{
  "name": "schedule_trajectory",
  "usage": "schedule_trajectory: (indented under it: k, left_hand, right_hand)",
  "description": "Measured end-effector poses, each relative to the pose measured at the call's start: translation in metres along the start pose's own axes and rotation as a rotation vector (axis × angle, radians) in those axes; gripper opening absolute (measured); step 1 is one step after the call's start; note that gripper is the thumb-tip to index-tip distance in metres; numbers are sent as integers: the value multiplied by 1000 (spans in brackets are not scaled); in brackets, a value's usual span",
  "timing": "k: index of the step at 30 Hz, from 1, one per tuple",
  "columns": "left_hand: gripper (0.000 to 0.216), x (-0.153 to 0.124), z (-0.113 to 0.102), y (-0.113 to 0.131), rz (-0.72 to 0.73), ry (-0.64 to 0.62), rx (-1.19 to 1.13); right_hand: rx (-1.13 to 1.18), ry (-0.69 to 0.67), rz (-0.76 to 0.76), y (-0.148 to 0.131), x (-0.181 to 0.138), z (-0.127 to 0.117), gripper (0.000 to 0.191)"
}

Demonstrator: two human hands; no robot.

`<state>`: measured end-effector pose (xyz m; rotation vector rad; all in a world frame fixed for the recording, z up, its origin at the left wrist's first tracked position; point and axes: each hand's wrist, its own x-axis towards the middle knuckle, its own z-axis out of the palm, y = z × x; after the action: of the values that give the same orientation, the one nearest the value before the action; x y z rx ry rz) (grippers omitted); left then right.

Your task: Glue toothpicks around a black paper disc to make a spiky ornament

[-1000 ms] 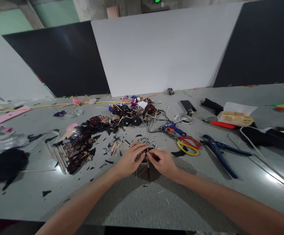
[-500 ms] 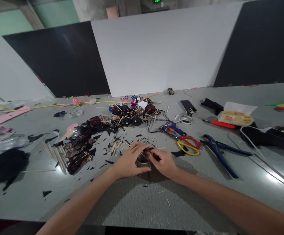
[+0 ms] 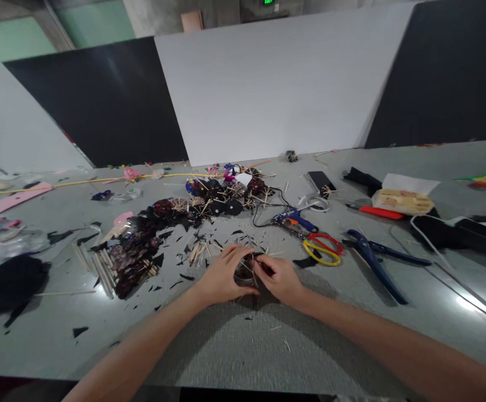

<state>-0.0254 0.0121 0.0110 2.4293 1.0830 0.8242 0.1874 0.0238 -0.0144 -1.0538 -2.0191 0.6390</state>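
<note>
Curved round the near and far sides of a small wheel of thin wooden sticks with dark material (image 3: 247, 270) is my left hand (image 3: 220, 277), its thumb and fingers gripping the rim. My right hand (image 3: 282, 279) pinches the same piece from the right with its fingertips. Much of the piece is hidden by the fingers, so its exact make-up is unclear. Just beyond, short sticks (image 3: 200, 253) lie among black scraps. Similar small stick-and-cloth umbrellas (image 3: 230, 207) are clustered farther back.
Scissors (image 3: 324, 249) with red and yellow handles and a blue glue gun (image 3: 295, 219) lie to the right, near dark blue pliers-like cutters (image 3: 377, 257). A phone (image 3: 322, 181) is farther back. Dark patterned cloth pieces (image 3: 132, 257) pile up left. White and black boards (image 3: 285, 84) stand behind.
Both hands stay in nearly the same place. The stick piece between them has turned or tilted slightly, and its opening looks darker.
</note>
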Motion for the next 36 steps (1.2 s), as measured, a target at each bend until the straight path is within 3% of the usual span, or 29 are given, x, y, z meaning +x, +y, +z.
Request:
schedule_trajectory:
  k: [6, 15, 36]
  left_hand:
    - [89, 0, 4, 0, 44, 47, 8]
    - [97, -1, 7, -1, 36, 36, 7]
    - [89, -1, 10, -3, 79, 74, 12]
  right_hand:
    - [-4, 9, -27, 1, -1, 1, 26]
    - [-5, 5, -31, -2, 0, 0, 26]
    - [-27, 0, -38, -2, 0, -1, 25]
